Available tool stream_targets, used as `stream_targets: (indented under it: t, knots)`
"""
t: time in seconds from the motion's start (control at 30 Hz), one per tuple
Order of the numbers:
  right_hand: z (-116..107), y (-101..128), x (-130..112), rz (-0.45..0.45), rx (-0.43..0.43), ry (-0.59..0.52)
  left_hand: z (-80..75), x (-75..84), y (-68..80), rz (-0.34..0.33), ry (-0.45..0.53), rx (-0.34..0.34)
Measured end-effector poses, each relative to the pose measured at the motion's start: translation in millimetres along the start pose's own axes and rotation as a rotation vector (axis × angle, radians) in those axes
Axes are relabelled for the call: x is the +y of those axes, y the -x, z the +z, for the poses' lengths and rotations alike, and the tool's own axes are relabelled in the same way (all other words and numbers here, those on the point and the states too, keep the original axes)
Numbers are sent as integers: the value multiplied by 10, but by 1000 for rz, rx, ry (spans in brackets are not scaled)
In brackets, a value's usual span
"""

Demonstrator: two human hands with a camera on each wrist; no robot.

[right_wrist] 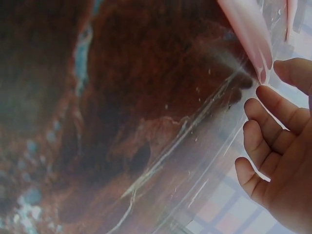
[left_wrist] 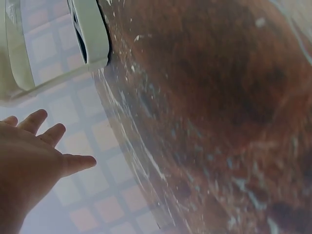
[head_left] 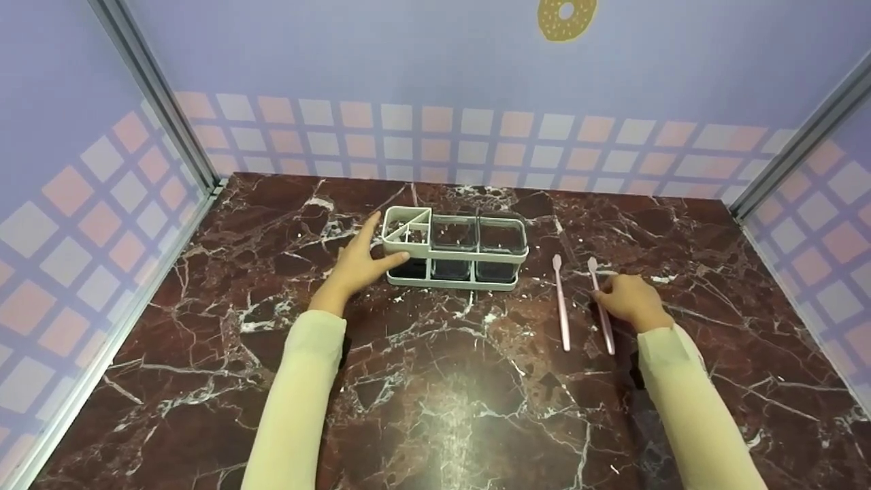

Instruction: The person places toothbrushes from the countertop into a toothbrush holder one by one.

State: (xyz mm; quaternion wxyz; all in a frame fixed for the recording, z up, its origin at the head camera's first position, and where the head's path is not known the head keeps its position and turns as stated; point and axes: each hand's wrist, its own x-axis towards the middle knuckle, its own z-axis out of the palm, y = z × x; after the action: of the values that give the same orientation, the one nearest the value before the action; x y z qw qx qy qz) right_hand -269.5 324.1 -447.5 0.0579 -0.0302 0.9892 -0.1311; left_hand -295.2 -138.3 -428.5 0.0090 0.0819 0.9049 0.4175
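Note:
A pale green-grey toothbrush holder [head_left: 452,253] stands on the table, with a divided section at its left and two clear cups [head_left: 502,235] in its other slots. My left hand [head_left: 357,262] is at the holder's left end, fingers spread; its thumb reaches across the front corner, and whether it touches is unclear. Two pink toothbrushes lie to the right of the holder, heads pointing away from me. At the right-hand toothbrush [head_left: 604,320], my right hand [head_left: 633,299] has thumb and forefinger on either side of the handle, pinching it. The other toothbrush [head_left: 562,306] lies untouched beside it.
The dark red marbled tabletop [head_left: 435,381] reaches back to a lilac wall [head_left: 381,61] with pink and white squares. Side panels with metal corner posts [head_left: 160,95] stand at left and right.

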Motion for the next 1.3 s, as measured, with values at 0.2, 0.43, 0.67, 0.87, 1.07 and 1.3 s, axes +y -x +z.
stream_targets:
  t: [0.2,0.43,0.67,0.87,1.07,1.3]
  knots:
    - [8,-1,-1,26,-35,-43,74,20,-41,-2,81,15]
    - [34,-20,-5,34,-12,-84,129,38,-59,26,176,37]
    - [76,-17,-4,55,32,-108,162,23,-77,47,236,44]
    - [99,-12,12,55,59,-118,183,13,-84,42,247,47]
    - [31,-9,-27,40,108,-136,174,26,-73,44,255,43]
    - [-225,-12,-338,-46,244,-215,168,22,-80,49,256,36]
